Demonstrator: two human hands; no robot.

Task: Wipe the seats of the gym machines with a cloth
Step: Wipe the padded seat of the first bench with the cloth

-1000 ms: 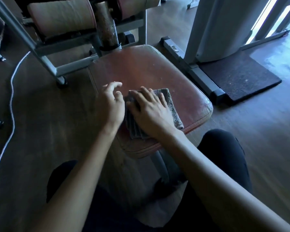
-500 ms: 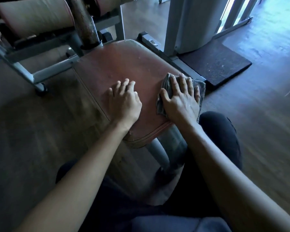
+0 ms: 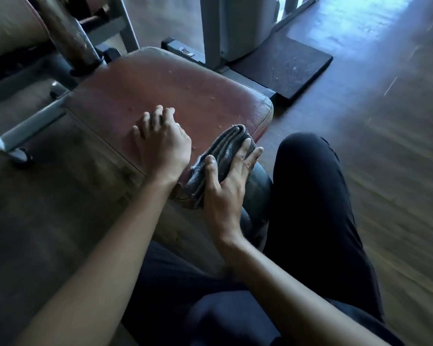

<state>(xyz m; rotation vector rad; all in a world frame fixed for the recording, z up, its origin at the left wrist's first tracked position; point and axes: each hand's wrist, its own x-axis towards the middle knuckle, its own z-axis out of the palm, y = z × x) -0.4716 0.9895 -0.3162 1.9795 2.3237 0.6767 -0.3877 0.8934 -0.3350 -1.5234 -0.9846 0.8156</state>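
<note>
While the view is motion-blurred, notes run largest to smallest.
Seat [image 3: 175, 88]: red-brown pad, long axis from near-left corner to far right; specks dot the far half.
Change: cloth has travelled from the right rim, half a second back, to the near edge; near strip probably covered, far half likely remaining.
Left hand [image 3: 164, 143]: flat, fingers spread, holding nothing, braced on seat.
Right hand [image 3: 225, 183]: fingers extended, pressing cloth.
Cloth [image 3: 218, 151]: grey, folded, overhanging near edge; long axis points away, toward the right corner.
</note>
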